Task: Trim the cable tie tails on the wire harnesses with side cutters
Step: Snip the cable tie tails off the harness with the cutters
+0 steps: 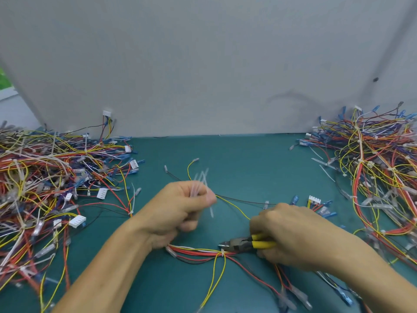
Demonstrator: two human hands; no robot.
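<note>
A wire harness of red, yellow, white and black wires lies on the green mat in front of me, bound by a white cable tie. My right hand grips yellow-handled side cutters, whose dark jaws point left and sit just above that tie. My left hand is raised above the mat and holds a bunch of clear cut tie tails between thumb and fingers; the tails are blurred.
A big heap of harnesses covers the left of the mat, and another heap fills the right. A grey partition stands behind. A white connector lies by my right hand.
</note>
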